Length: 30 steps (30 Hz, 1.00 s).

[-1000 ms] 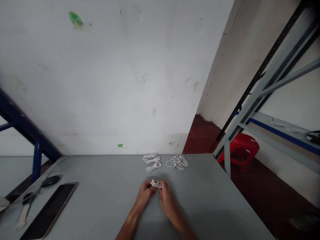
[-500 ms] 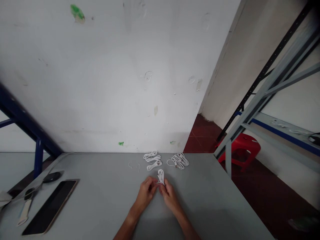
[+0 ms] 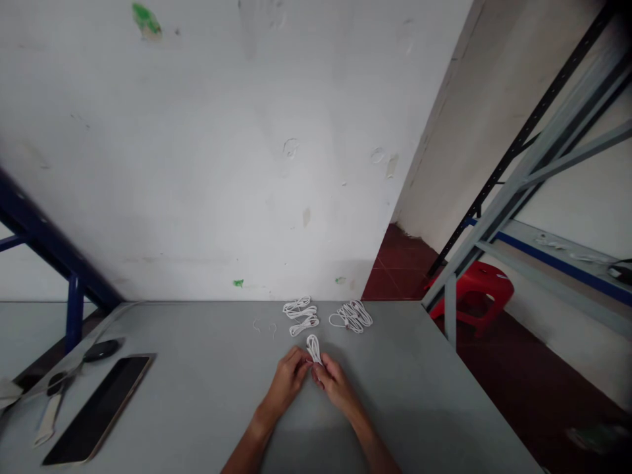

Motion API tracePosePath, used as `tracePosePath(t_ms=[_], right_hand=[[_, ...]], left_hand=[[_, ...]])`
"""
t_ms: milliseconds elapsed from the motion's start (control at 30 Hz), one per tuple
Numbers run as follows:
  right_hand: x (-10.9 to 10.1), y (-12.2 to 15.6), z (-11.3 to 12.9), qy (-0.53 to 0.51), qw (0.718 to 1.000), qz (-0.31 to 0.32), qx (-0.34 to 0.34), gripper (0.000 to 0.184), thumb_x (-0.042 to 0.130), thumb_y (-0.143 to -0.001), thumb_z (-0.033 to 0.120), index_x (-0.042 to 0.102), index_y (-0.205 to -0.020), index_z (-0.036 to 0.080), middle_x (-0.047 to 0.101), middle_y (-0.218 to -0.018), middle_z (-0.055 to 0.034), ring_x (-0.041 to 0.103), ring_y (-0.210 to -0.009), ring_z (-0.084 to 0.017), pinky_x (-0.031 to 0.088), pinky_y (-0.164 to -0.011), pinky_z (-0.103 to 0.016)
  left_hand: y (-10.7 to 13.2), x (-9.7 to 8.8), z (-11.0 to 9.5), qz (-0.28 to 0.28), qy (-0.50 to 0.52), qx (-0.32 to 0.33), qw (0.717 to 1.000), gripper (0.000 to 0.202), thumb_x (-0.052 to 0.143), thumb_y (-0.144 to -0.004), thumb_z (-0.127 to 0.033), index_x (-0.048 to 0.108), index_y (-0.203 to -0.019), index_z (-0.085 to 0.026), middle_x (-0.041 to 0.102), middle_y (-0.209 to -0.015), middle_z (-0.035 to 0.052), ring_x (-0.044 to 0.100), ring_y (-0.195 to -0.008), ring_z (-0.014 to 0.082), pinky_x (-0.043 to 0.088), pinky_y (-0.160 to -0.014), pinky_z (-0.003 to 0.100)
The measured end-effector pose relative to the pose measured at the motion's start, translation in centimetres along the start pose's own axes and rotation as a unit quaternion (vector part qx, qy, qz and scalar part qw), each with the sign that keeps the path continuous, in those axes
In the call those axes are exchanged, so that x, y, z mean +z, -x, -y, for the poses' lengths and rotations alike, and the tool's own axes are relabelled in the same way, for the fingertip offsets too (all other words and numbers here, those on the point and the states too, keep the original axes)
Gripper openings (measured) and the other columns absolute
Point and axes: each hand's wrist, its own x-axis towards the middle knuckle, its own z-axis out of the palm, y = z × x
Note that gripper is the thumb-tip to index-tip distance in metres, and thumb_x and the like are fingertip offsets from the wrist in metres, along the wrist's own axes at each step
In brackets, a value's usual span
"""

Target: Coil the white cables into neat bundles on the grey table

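Pinched between the fingertips of the left hand (image 3: 288, 380) and right hand (image 3: 336, 387), a white cable (image 3: 313, 348) was held folded into a narrow, upright loop.

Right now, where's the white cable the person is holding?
In the head view, the white cable is held between the left hand and right hand, just in front of the coiled cable bundle.

Left hand (image 3: 288, 380) and right hand (image 3: 336, 387) pinching a narrow white cable loop (image 3: 313, 348), right there at the middle!

Fingers of both hands meet at the loop's base, over the grey table (image 3: 409, 401); just beyond the hands sit coiled white cables (image 3: 326, 316), a dark tablet (image 3: 96, 408) lies well left of the left hand, and a red plastic stool (image 3: 474, 293) stands far beyond the right hand, off the table.
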Motion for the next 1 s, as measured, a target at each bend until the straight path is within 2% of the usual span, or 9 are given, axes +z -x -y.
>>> tracePosePath(t_ms=[267, 467, 733, 867, 1000], right_hand=[[-0.03, 0.25, -0.27, 0.033, 0.999, -0.005, -0.028, 0.038, 0.054, -0.088, 0.063, 0.057, -0.094, 0.025, 0.046, -0.069, 0.0039, 0.044, -0.062, -0.015, 0.036, -0.06, -0.027], [-0.16, 0.41, 0.0, 0.058, 0.998, -0.009, -0.033, 0.033, 0.053, -0.09, 0.059, 0.053, -0.09, 0.026, 0.047, -0.068, 0.0045, 0.044, -0.062, -0.016, 0.037, -0.062, -0.029], [-0.18, 0.05, -0.3, -0.012, 1.0, 0.007, -0.017, 0.041, 0.058, -0.084, 0.066, 0.052, -0.094, 0.026, 0.044, -0.065, 0.006, 0.039, -0.056, -0.013, 0.031, -0.057, -0.028], [-0.57, -0.4, -0.48, -0.084, 0.996, 0.031, 0.03, 0.047, 0.066, -0.076, 0.068, 0.051, -0.088, 0.025, 0.044, -0.06, 0.0076, 0.032, -0.049, -0.01, 0.023, -0.049, -0.025], [-0.95, -0.58, -0.53, -0.136, 0.987, 0.039, 0.078, 0.046, 0.07, -0.072, 0.062, 0.055, -0.09, 0.023, 0.045, -0.057, 0.0083, 0.029, -0.044, -0.008, 0.015, -0.045, -0.024]], left_hand=[[-0.35, -0.61, -0.06, 0.017, -0.014, 0.008, 1.0, 0.018, 0.052, -0.097, -0.028, 0.067, -0.093, -0.019, 0.064, -0.088, 0.0045, 0.06, -0.081, 0.0175, 0.046, -0.075, 0.027], [-0.29, -0.48, 0.13, 0.034, -0.019, 0.015, 0.999, 0.021, 0.049, -0.099, -0.028, 0.065, -0.09, -0.019, 0.061, -0.087, 0.0038, 0.059, -0.081, 0.0168, 0.046, -0.076, 0.027], [-0.48, 0.1, 0.53, 0.012, -0.011, 0.003, 1.0, 0.022, 0.051, -0.098, -0.029, 0.063, -0.084, -0.018, 0.061, -0.082, 0.0032, 0.058, -0.076, 0.0164, 0.045, -0.071, 0.026], [-0.47, -0.07, 0.6, 0.018, -0.018, 0.024, 0.999, 0.023, 0.051, -0.098, -0.032, 0.067, -0.087, -0.018, 0.061, -0.083, 0.0035, 0.059, -0.078, 0.0162, 0.046, -0.072, 0.026], [-0.34, -0.22, 0.6, 0.023, -0.037, 0.035, 0.998, 0.025, 0.05, -0.099, -0.034, 0.069, -0.09, -0.02, 0.062, -0.084, 0.0038, 0.06, -0.079, 0.0166, 0.046, -0.073, 0.027]])
